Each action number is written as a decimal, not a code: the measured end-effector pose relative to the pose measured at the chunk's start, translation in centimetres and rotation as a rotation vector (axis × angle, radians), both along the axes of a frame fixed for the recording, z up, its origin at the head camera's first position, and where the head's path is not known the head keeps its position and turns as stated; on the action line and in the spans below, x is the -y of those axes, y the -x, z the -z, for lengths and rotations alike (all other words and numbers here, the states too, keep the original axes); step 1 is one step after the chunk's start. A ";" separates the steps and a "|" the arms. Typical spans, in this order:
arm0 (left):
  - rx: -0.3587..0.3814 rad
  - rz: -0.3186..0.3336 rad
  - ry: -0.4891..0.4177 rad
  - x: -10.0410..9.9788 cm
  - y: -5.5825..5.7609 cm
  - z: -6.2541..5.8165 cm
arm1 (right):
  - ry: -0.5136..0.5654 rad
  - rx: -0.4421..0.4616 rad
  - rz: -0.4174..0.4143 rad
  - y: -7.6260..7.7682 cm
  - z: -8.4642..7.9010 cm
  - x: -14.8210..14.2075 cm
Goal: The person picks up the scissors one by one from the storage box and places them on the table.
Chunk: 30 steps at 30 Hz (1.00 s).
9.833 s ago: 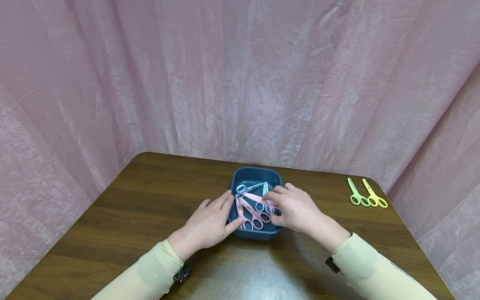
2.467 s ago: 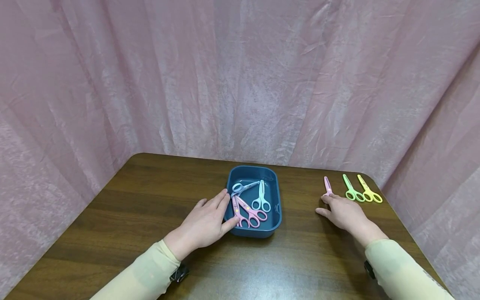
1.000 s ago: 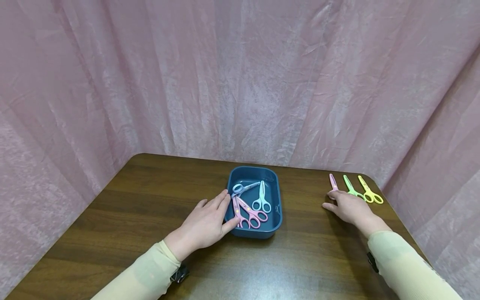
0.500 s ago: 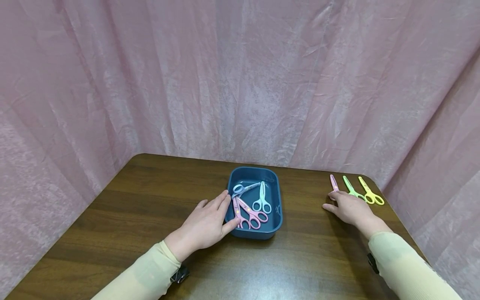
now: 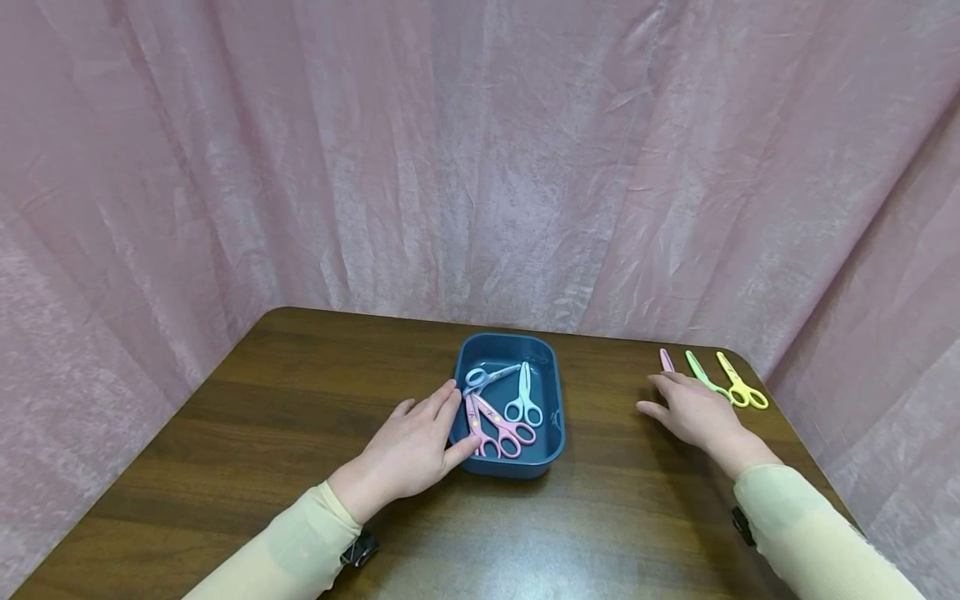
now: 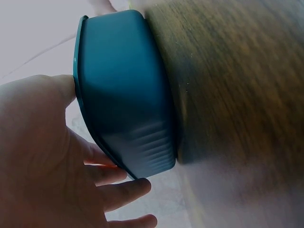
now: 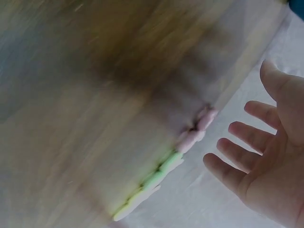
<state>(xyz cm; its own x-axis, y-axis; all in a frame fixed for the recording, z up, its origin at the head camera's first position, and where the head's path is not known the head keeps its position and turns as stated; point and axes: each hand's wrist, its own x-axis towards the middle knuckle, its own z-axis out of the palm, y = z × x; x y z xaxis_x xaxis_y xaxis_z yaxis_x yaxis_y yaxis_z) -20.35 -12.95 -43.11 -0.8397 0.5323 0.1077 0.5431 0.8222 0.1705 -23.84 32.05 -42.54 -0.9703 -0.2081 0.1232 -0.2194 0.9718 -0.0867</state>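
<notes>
My left hand [image 5: 411, 450] rests with extended fingers on the left rim of a dark blue plastic bin [image 5: 510, 470]; in the left wrist view thumb and fingers lie along that rim. Inside the bin are light-blue scissors [image 5: 524, 381], blue scissors [image 5: 501, 374] and two pink scissors [image 5: 493, 417]. At the table's right side my right hand [image 5: 696, 410] hovers with loose, spread fingers, holding nothing. Below it lie other pink scissors [image 5: 666, 360], their handles hidden by the hand in the head view. The right wrist view shows a gap between fingers and scissors.
Right of the pink scissors, green scissors [image 5: 697, 367] and yellow scissors [image 5: 728, 367] lie in a row on the brown wooden table [image 5: 300, 383], near its back right corner. A pink curtain [image 5: 480, 167] hangs behind the table.
Pink scissors went from the bin to the table's right side, then slid closer to the green ones. My right hand has now let go and lifted off. My left hand stays at the bin.
</notes>
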 end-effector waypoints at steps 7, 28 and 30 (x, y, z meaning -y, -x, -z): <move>0.003 -0.001 0.001 0.0 -0.1 0.0 | 0.001 -0.049 -0.054 -0.1 -0.8 2.4; 0.012 -0.001 -0.001 0.0 -0.1 -0.2 | -0.006 -0.172 -0.242 -1.4 -3.7 10.1; 0.014 0.000 0.002 0.0 -0.1 -0.2 | -0.006 -0.172 -0.251 -1.5 -3.8 10.6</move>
<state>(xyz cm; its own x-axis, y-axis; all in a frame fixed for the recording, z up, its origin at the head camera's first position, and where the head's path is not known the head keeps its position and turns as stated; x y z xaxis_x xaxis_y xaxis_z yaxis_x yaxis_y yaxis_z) -20.25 -12.94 -42.90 -0.8410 0.5325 0.0954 0.5408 0.8224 0.1767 -22.30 21.43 -38.70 -0.8533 -0.4401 0.2796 -0.4638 0.8857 -0.0214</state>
